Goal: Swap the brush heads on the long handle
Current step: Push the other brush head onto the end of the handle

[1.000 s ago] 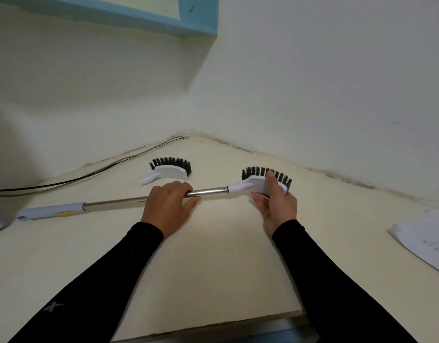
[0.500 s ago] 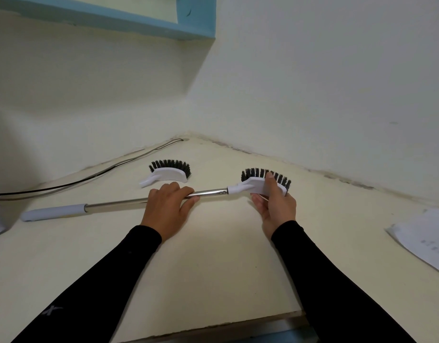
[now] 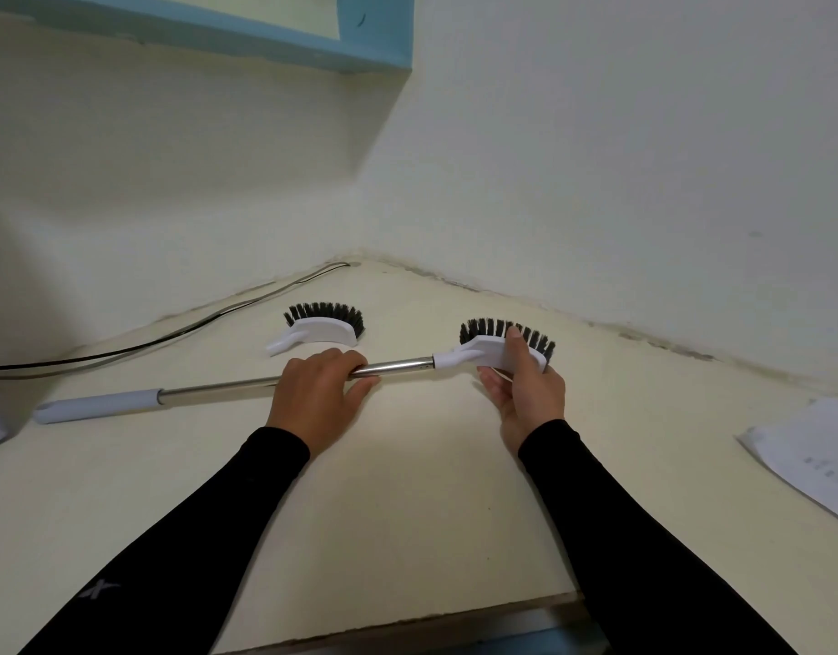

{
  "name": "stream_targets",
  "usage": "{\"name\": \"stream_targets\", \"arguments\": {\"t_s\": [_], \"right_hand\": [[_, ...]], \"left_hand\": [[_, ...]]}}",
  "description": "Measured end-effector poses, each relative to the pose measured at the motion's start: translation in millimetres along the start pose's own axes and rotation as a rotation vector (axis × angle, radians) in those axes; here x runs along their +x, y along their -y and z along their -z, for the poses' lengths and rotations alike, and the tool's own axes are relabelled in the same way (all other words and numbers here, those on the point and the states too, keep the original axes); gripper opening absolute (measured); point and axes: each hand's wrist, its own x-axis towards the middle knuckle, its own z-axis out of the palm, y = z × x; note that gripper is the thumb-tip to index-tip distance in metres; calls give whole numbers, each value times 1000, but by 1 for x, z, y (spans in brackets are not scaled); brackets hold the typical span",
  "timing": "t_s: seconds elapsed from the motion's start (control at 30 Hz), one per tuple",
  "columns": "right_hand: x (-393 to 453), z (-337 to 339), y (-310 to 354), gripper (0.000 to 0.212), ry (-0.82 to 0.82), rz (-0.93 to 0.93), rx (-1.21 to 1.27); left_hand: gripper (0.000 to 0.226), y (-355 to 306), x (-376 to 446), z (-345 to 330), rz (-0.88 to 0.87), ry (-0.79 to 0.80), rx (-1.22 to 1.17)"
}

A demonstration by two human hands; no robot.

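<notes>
Pale cream counter (image 3: pixel 407 489) set in a wall corner; blue shelf edge (image 3: pixel 374 35) overhead, black cable (image 3: pixel 171 338) along the left wall, sheet of paper (image 3: pixel 814 460) at the right edge.

We have the long handle (image 3: pixel 218 387) lying roughly left to right just above or on the counter; contact with the surface cannot be confirmed. Grey grip end points left, steel shaft runs right. Our left hand (image 3: pixel 313 399) is wrapped over the shaft, fingers curled round it. Our right hand (image 3: pixel 526 390) grips the mounted brush head (image 3: pixel 492 352), thumb across the white back, fingers underneath, bristles facing away from us.

Spare brush head (image 3: pixel 325 328) lies loose on the counter beyond the left hand, near the shaft but not touching it, socket stub pointing left.

Progress, as judged: early. The mounted head appears seated on the shaft tip, no gap visible at the joint. Nothing swapped yet. Remaining: free this head (twist or pull, mechanism not visible), set it down, pick up the spare, fit it to the shaft.
</notes>
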Motion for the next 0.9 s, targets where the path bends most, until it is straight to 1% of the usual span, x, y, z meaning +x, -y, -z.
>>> {"name": "stream_targets", "arguments": {"t_s": [0.1, 0.17, 0.23, 0.3, 0.43, 0.5, 0.63, 0.83, 0.9], "right_hand": [[-1, 0, 0, 50, -3, -8, 2], [0, 1, 0, 54, -15, -6, 9], [0, 0, 1, 56, -15, -9, 15], [-1, 0, 1, 56, -11, -14, 20], [1, 0, 1, 56, -13, -14, 11], [0, 0, 1, 54, -5, -16, 6], [0, 1, 0, 55, -5, -12, -4], [-2, 0, 1, 46, -6, -13, -10], [-2, 0, 0, 44, -13, -12, -8]], "left_hand": [[31, -2, 0, -1, 18, 32, 75], [42, -3, -1, -2, 8, 52, 83], [45, -2, -1, -1, -11, 60, 77], [41, -1, -1, 0, -11, 50, 67], [21, -2, -1, 0, -3, 24, -4], [15, -2, -2, 1, -8, 6, -41], [12, -3, -2, 3, -26, -11, -59], [5, -3, -1, 6, -59, -47, -57], [7, -3, 0, 6, -42, -48, -85]]}}
